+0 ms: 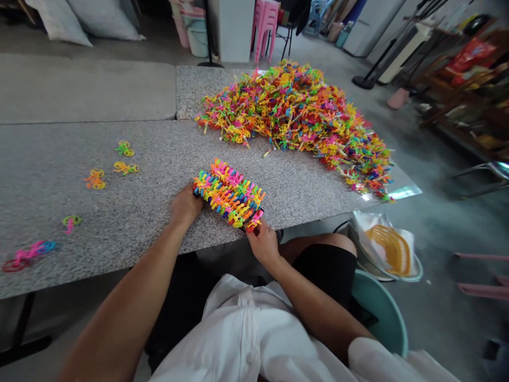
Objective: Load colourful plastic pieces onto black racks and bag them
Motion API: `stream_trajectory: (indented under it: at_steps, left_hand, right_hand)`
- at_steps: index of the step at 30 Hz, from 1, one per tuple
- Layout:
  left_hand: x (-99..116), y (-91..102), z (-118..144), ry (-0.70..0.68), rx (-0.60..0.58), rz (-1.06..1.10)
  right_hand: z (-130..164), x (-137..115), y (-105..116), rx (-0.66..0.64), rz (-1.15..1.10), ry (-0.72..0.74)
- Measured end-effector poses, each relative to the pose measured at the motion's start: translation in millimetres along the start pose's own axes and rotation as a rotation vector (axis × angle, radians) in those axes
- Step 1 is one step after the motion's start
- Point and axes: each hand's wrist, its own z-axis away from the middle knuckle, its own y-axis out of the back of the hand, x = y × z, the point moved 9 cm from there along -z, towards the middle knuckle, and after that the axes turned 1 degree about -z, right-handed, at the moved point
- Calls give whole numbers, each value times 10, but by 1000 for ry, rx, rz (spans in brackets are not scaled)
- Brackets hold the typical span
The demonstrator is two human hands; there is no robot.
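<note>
A tight row of small bright plastic toy pieces (229, 193) lies on the speckled grey table (131, 212) near its front edge. My left hand (185, 205) presses against the row's left end. My right hand (262, 244) grips its right end, fingers curled round the last pieces. A big heap of the same coloured pieces (298, 114) is spread over the far right of the table, reaching the right edge.
Several loose pieces lie to the left: yellow-green ones (125, 149), orange (95, 179), and pink-blue (29, 253). A teal bucket (382, 313) and a basin with an orange basket (392, 249) stand on the floor at my right. Pink stools (264, 24) stand beyond the table.
</note>
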Motion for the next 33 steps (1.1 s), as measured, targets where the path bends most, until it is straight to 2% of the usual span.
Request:
stream_trajectory:
  at_steps: [10,17,22,29,33]
  left_hand:
    - [-35,-8,-6,15,-8,0]
    - [-46,21,26,-7,-8,-3]
    - [-94,17,31,31,-13,-3]
    - [-56,110,3,29,-24,52]
    - [-265,203,109,55,-28,2]
  right_hand:
    - [-4,-127,-80,-101,286,69]
    - [-73,-170,-65,-128,250,65]
    - [-65,-229,-91,-147,315,50]
    - [-78,-279,-137,-217,294,28]
    - [4,-372,-174,-262,236,123]
